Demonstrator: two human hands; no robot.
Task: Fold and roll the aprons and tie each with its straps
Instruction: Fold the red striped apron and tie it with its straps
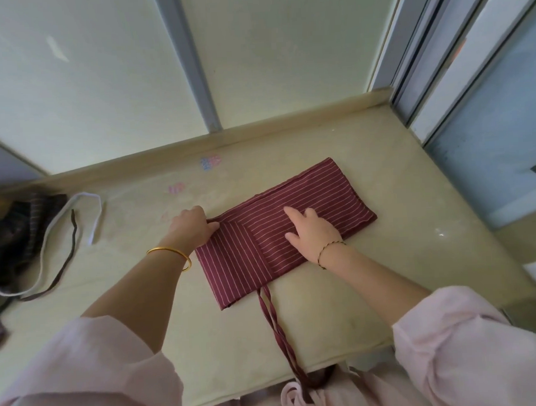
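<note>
Folded red striped apron (337,193), laid across the middle of the surface (388,274). Its far-left fold is pinched by the curled fingers of the left hand (193,227), apparently for turning over, while the cloth is pressed flat by the right hand (312,234), fingers spread. The straps (276,320) are draped over the near edge, apparently kept free for tying. No container is shown.

1. A single head-worn wide-angle view looks forward and steeply down onto the table (367,172) from close above
2. The striped apron (306,194) sits mid-frame; the wall (98,72) fills the top
</note>
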